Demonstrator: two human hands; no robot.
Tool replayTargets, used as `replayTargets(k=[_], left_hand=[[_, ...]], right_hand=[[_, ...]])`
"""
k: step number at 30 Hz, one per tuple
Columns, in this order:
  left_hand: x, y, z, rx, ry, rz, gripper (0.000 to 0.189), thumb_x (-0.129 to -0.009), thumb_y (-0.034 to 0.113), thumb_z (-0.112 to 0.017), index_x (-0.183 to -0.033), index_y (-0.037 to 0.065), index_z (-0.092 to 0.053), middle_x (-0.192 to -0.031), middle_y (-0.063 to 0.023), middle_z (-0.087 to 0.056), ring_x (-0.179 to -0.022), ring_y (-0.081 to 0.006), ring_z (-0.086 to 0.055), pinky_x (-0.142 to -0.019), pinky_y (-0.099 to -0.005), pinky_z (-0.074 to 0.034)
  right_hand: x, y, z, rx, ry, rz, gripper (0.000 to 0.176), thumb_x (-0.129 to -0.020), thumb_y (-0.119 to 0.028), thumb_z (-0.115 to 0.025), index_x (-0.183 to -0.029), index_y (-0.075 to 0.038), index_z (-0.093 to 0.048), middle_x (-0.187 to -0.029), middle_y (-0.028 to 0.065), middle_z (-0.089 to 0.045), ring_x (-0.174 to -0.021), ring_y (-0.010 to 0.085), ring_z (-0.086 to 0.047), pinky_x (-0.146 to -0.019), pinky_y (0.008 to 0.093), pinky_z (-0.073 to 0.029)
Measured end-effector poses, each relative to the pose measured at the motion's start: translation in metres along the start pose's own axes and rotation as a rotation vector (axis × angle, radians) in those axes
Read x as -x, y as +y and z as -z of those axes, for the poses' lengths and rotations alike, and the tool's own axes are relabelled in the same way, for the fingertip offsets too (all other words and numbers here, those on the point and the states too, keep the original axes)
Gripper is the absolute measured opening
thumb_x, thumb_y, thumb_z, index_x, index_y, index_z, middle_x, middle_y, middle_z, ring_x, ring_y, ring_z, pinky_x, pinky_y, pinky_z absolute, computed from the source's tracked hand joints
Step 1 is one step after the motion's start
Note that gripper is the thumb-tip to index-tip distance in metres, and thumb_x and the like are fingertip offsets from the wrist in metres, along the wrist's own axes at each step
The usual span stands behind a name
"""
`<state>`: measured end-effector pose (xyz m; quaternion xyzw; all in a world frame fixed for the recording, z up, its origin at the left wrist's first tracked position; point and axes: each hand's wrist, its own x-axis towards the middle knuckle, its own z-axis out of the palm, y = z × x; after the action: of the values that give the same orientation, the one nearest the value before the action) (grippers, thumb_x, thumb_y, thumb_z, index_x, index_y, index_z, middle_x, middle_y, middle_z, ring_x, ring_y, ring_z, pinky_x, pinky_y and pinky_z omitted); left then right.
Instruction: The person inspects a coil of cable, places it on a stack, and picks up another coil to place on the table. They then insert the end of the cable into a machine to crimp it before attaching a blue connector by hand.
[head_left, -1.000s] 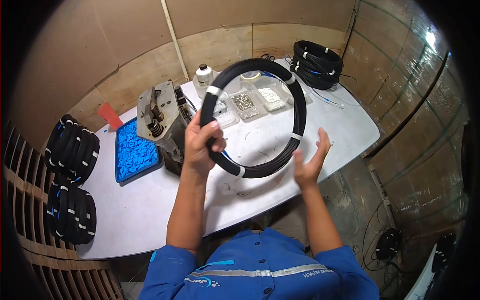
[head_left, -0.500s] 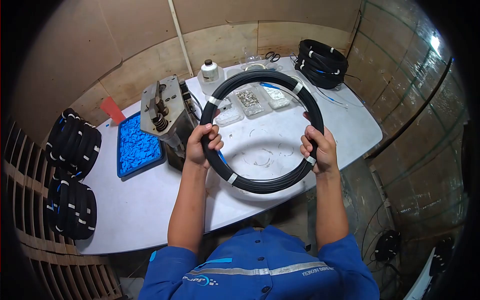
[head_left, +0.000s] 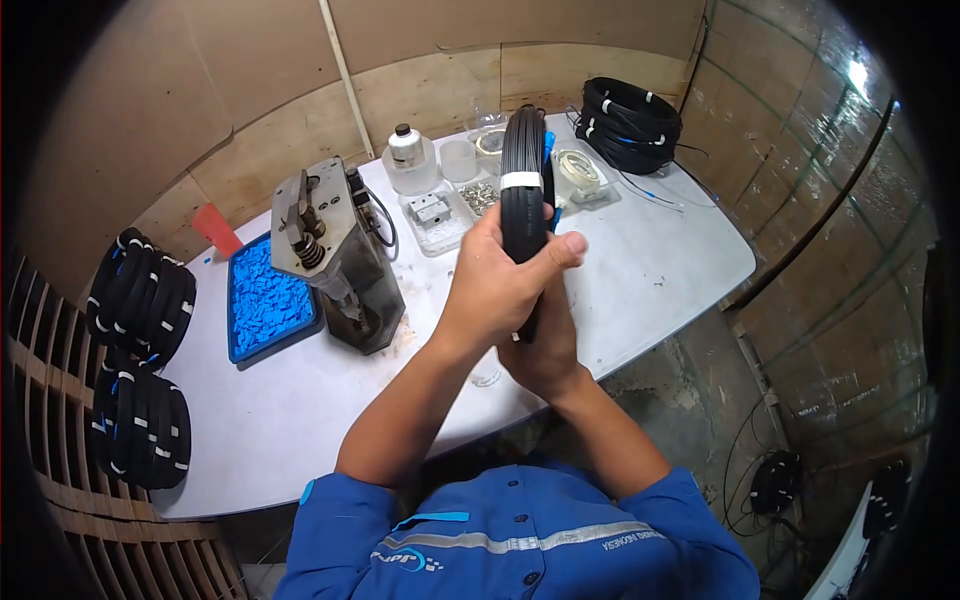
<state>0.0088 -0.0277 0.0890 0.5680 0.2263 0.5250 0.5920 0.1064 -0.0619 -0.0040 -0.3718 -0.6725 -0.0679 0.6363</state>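
Observation:
A coil of black cable, bound with white tape, stands edge-on in front of me above the table. My left hand wraps round its near side, the thumb sticking out to the right. Lower down and partly behind, my right hand cups the bottom of the coil; most of its fingers are hidden. Blue connector ends show along the coil's right side.
On the white table are a metal press, a blue tray of small blue pieces, a white bottle and clear boxes. More black coils sit at the back right, others at the left.
The coil has turned from facing me as an open ring to edge-on. My hands have come together, the left moving right and the right moving left and down.

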Motion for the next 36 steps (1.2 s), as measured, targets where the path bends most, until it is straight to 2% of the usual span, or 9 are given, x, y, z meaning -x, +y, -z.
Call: replayTargets(k=[2, 4, 6, 9, 12, 13, 17, 25, 36], left_hand=[[0.002, 0.008, 0.012, -0.036, 0.012, 0.017, 0.033, -0.091, 0.016, -0.079, -0.113, 0.000, -0.059, -0.087, -0.0054, -0.067, -0.075, -0.0136, -0.069, -0.072, -0.0285, -0.056], [0.004, 0.007, 0.032, -0.115, -0.001, -0.020, 0.030, -0.088, 0.012, -0.076, -0.111, 0.000, -0.060, -0.079, -0.0038, -0.065, -0.064, -0.0118, -0.064, -0.062, -0.0267, -0.054], [0.010, 0.004, 0.056, 0.019, 0.006, 0.028, 0.031, -0.087, 0.013, -0.077, -0.110, 0.002, -0.060, -0.075, -0.0027, -0.061, -0.057, -0.0115, -0.059, -0.053, -0.0292, -0.053], [0.012, -0.006, 0.089, 0.410, -0.022, 0.003, 0.027, -0.089, 0.013, -0.070, -0.111, 0.004, -0.057, -0.063, 0.0005, -0.047, -0.049, -0.0102, -0.049, -0.047, -0.0282, -0.047], [0.014, -0.014, 0.099, 0.612, -0.066, -0.054, 0.023, -0.090, 0.008, -0.065, -0.111, 0.004, -0.058, -0.061, 0.0018, -0.045, -0.048, -0.0106, -0.047, -0.047, -0.0279, -0.046], [0.015, -0.017, 0.102, 0.613, -0.069, -0.051, 0.023, -0.090, 0.008, -0.065, -0.111, 0.004, -0.058, -0.061, 0.0018, -0.045, -0.048, -0.0106, -0.047, -0.047, -0.0279, -0.046], [0.019, -0.023, 0.106, 0.655, -0.139, -0.068, 0.028, -0.091, 0.010, -0.061, -0.117, 0.002, -0.054, -0.060, 0.0036, -0.043, -0.049, -0.0093, -0.046, -0.049, -0.0264, -0.047], [0.023, -0.032, 0.111, 0.788, -0.142, -0.055, 0.028, -0.089, 0.007, -0.060, -0.115, 0.001, -0.053, -0.058, 0.0026, -0.044, -0.047, -0.0097, -0.045, -0.047, -0.0272, -0.047], [0.021, -0.047, 0.120, 0.770, -0.148, -0.010, 0.026, -0.090, 0.010, -0.059, -0.114, 0.002, -0.053, -0.060, 0.0030, -0.044, -0.047, -0.0091, -0.044, -0.048, -0.0267, -0.046]], right_hand=[[-0.006, -0.003, 0.008, -0.070, -0.204, 0.087, 0.092, -0.077, -0.015, -0.083, -0.151, 0.008, -0.036, -0.126, 0.0290, -0.058, -0.106, 0.0441, -0.062, -0.091, 0.0499, -0.050], [-0.018, 0.009, 0.034, -0.027, -0.279, 0.271, 0.059, -0.076, -0.025, -0.083, -0.126, 0.002, -0.067, -0.122, 0.0169, -0.064, -0.103, 0.0352, -0.061, -0.091, 0.0453, -0.048], [-0.009, 0.035, 0.050, 0.137, -0.013, 0.337, 0.041, -0.079, -0.024, -0.080, -0.114, -0.007, -0.069, -0.106, 0.0100, -0.064, -0.096, 0.0306, -0.060, -0.090, 0.0453, -0.047], [0.011, 0.078, 0.059, 0.214, 0.239, -0.334, 0.060, -0.087, -0.026, -0.075, -0.137, -0.003, -0.052, -0.132, 0.0145, -0.054, -0.112, 0.0293, -0.054, -0.097, 0.0401, -0.044], [0.020, 0.103, 0.063, -0.701, 0.179, -1.107, 0.049, -0.102, -0.042, -0.063, -0.136, -0.007, -0.056, -0.123, 0.0071, -0.062, -0.116, 0.0183, -0.055, -0.098, 0.0384, -0.043], [0.024, 0.106, 0.062, -0.830, 0.119, -1.164, 0.044, -0.106, -0.044, -0.057, -0.129, -0.007, -0.059, -0.111, 0.0055, -0.066, -0.109, 0.0172, -0.061, -0.092, 0.0363, -0.049], [0.018, 0.106, 0.049, -0.945, 0.278, -1.204, 0.039, -0.106, -0.039, -0.056, -0.118, -0.002, -0.061, -0.102, 0.0117, -0.070, -0.083, 0.0203, -0.070, -0.071, 0.0372, -0.060], [-0.011, 0.094, 0.044, -0.722, 0.199, -1.132, 0.017, -0.097, -0.015, -0.071, -0.106, -0.004, -0.062, -0.076, 0.0017, -0.059, -0.055, 0.0105, -0.059, -0.051, 0.0284, -0.052], [-0.013, 0.084, 0.045, -0.793, 0.223, -1.215, 0.015, -0.103, -0.022, -0.062, -0.101, -0.008, -0.057, -0.081, 0.0018, -0.056, -0.066, 0.0110, -0.058, -0.056, 0.0293, -0.053]])
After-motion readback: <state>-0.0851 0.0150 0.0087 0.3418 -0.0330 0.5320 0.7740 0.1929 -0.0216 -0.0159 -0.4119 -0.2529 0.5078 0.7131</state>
